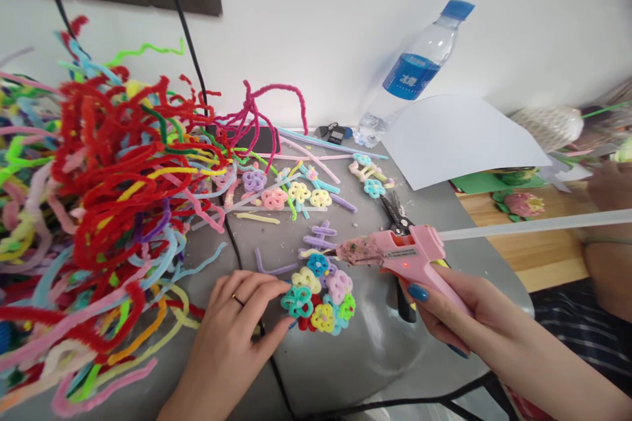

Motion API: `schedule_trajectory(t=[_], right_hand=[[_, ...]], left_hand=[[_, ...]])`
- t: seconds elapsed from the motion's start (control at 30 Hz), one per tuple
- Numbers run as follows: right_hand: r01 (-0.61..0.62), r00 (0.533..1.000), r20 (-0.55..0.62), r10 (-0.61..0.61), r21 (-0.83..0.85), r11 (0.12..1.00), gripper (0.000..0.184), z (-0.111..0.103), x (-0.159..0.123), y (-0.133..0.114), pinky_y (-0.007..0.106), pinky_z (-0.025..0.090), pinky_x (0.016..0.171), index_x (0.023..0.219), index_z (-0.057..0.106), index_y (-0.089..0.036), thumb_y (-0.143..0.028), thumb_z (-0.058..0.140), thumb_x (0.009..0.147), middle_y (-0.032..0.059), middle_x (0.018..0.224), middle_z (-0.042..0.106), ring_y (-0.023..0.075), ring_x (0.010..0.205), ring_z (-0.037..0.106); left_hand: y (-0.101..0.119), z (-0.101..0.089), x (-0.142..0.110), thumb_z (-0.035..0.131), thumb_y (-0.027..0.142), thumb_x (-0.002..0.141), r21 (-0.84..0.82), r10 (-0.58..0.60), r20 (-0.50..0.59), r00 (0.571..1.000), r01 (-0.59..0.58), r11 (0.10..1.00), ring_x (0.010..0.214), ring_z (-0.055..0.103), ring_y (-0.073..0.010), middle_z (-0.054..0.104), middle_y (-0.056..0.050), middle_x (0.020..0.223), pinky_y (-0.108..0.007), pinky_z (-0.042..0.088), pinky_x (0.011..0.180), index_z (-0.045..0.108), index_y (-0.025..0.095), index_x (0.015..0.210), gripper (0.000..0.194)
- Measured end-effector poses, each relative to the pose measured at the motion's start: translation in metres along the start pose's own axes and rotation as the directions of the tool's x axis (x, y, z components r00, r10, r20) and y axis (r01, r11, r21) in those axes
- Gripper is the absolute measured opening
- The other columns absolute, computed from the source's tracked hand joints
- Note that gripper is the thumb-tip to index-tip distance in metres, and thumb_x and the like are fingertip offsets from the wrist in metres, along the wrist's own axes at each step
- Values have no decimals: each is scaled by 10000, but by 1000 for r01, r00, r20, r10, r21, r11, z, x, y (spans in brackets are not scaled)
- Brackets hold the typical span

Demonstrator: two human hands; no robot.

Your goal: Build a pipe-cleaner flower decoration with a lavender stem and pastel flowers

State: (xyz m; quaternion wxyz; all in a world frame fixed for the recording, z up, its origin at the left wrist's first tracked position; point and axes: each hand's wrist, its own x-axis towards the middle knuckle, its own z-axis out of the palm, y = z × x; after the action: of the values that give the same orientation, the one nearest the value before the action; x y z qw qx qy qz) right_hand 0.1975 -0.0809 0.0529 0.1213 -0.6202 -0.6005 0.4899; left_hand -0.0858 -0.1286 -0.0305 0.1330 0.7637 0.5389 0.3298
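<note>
My right hand [451, 312] is wrapped round the handle of a pink hot glue gun [412, 255], which has a long clear glue stick [533, 225] in its back. Its nozzle points left, just above a ring of pipe-cleaner flowers [323, 318] in blue, yellow, green and lilac. With thumb and fingers my left hand [247, 316] pinches the left side of that ring, at the teal flower. Bent purple pipe-cleaner pieces [320, 235] lie just behind the ring. Partly under the glue gun are black-handled pliers [399, 214].
A big tangle of coloured pipe cleaners [123, 164] fills the left. More small pipe-cleaner flowers [299, 192] lie toward the wall. A water bottle [412, 72] and white paper [459, 138] stand at the back. A black cable [232, 243] crosses the table. At right is another person's arm [609, 276].
</note>
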Motion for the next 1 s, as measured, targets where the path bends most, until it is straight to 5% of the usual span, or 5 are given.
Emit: schedule_trajectory(t=[0.27, 0.5, 1.0], right_hand=[[39, 999, 30, -39, -1, 999, 599, -2, 3, 4, 236, 236, 422, 661, 461, -222, -764, 486, 918, -48, 548, 350, 104, 491, 251], [-58, 995, -83, 58, 14, 998, 617, 3, -5, -9, 272, 227, 489, 659, 479, -215, -791, 509, 880, -33, 576, 378, 125, 543, 283], [-33, 999, 31, 34, -21, 999, 589, -8, -2, 1, 263, 250, 499, 682, 480, -211, -744, 472, 933, -43, 593, 372, 126, 549, 275]], left_hand=[[0, 0, 0, 589, 170, 958, 13, 15, 6, 1000, -15, 1000, 925, 669, -220, 754, -16, 995, -347, 468, 818, 623, 256, 1099, 169], [0, 0, -1, 588, 166, 947, 2, -10, 8, 1000, 10, 1000, 931, 678, -223, 761, -20, 1002, -348, 480, 813, 635, 267, 1098, 188], [-1, 0, -3, 612, 172, 951, 6, 2, 19, 1000, -2, 1000, 956, 665, -224, 753, -18, 1021, -352, 456, 836, 621, 253, 1120, 188]])
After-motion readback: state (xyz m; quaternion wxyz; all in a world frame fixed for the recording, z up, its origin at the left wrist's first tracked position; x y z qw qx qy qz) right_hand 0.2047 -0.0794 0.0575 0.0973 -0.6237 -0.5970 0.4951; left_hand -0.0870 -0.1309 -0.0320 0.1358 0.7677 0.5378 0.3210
